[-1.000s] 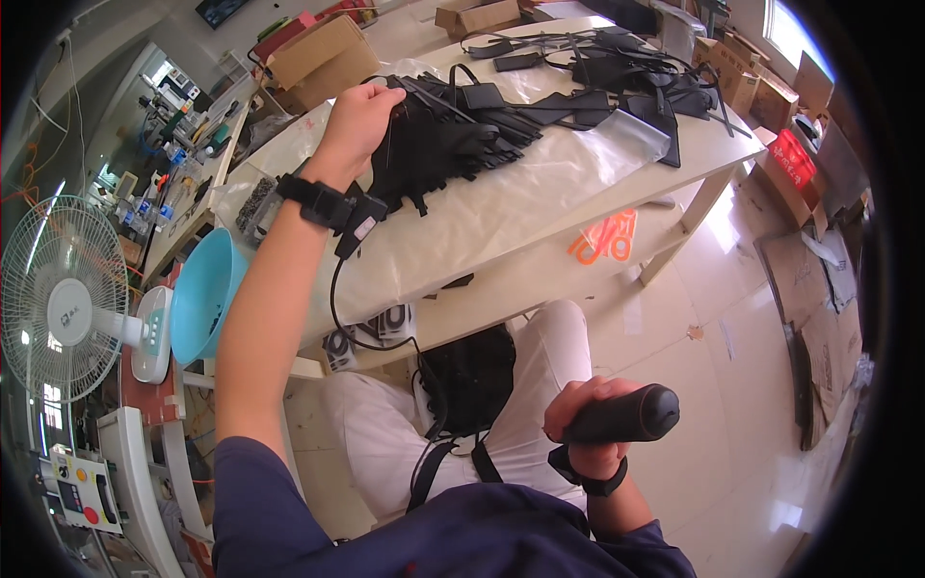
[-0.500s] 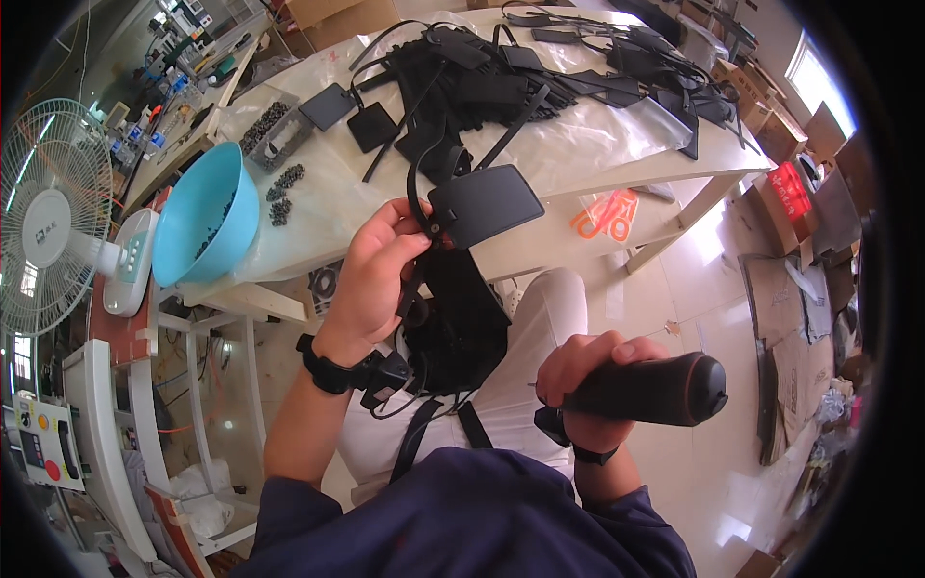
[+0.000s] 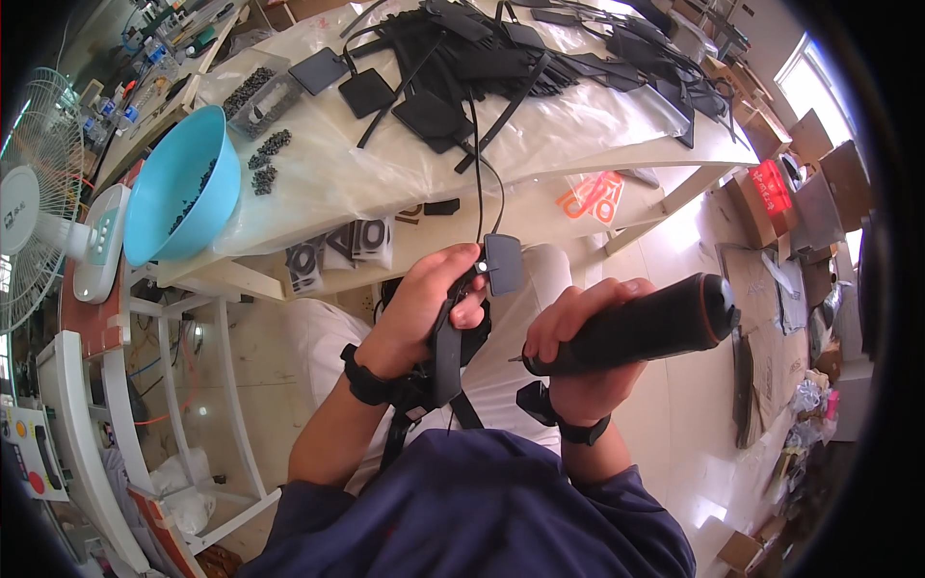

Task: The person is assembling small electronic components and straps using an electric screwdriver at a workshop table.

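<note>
left hand [image 3: 424,303]: clamped on small black square pad with strap [image 3: 502,264] | right hand [image 3: 578,332]: closed around black cylindrical power screwdriver [image 3: 641,326] | tip points left toward pad, axis near horizontal

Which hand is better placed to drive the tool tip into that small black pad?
Right. The right hand already grips the black electric screwdriver, its tip pointing toward the left hand. The left hand is busy pinching the small black pad and strap, so it likely only steadies the piece.
</note>
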Available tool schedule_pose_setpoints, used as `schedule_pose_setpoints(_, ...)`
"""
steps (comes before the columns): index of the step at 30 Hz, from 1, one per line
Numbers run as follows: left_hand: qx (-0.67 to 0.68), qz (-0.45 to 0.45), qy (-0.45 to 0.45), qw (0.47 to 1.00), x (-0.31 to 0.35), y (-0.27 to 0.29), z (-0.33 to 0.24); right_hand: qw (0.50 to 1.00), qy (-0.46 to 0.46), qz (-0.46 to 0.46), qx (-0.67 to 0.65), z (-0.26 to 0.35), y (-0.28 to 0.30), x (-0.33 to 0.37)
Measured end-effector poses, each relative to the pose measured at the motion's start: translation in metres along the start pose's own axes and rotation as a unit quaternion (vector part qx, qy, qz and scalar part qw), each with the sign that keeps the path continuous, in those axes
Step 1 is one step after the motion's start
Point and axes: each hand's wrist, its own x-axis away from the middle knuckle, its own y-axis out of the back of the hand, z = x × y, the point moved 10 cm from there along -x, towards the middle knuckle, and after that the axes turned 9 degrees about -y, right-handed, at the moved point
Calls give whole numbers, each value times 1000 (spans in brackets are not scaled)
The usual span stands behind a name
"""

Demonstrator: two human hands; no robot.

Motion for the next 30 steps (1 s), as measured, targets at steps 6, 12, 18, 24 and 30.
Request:
schedule_pose_setpoints(6,-101,52,-32,993,11,-21,4,1000,7,-21,-13,4,11,1)
schedule_pose_setpoints(12,-84,115,-47,989,26,-20,16,996,14,-74,-57,22,18,5)
schedule_pose_setpoints(18,-104,121,-31,987,42,-21,34,994,75,-49,-70,37,14,8)
schedule_pose_setpoints(24,-249,119,-47,960,58,-22,32,993,85,-48,-66,38,9,9)
schedule_pose_setpoints(30,-285,114,-65,950,67,-30,32,985,128,-75,-87,41,10,10)
